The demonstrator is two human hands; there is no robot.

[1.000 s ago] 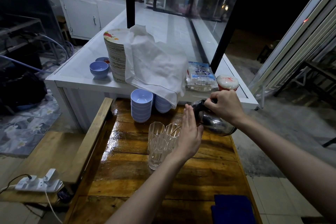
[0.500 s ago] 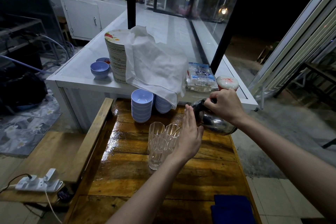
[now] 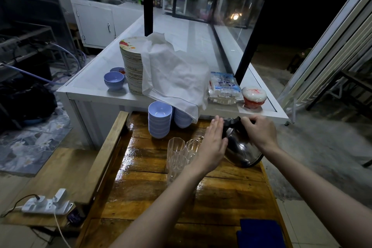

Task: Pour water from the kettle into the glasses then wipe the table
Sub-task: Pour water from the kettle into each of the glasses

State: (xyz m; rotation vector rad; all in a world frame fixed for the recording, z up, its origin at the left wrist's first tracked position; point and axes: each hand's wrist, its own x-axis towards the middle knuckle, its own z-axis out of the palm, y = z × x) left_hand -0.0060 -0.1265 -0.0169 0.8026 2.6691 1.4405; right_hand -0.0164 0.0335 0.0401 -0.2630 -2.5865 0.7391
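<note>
The kettle point(image 3: 240, 150) is rounded polished steel with a dark lid and handle, tilted toward the glasses point(image 3: 179, 155), with its base lifted near the bench's point(image 3: 157, 193) right edge. The right hand point(image 3: 259, 132) is clamped over the dark handle at the top. The left hand point(image 3: 211, 147) lies flat, fingers together and straight, its palm against the kettle's near side, closed on nothing. Just left of that hand stand the clear ribbed glasses, clustered tight and upright; whether they hold water I cannot tell.

The wet, glossy wooden bench stretches bare toward the viewer below both forearms, a raised wooden rail along its left edge. A blue cloth point(image 3: 259, 233) lies at the near right corner, well apart from the hands.

Beyond the left hand, two stacks of blue bowls point(image 3: 160, 120) stand at the bench's far end, under an overhanging white cloth point(image 3: 175, 78) draped from a stack of plates point(image 3: 131, 68) on the white counter. Beyond the right hand sit a plastic packet point(image 3: 223, 88) and a red-and-white tub point(image 3: 254, 97).
</note>
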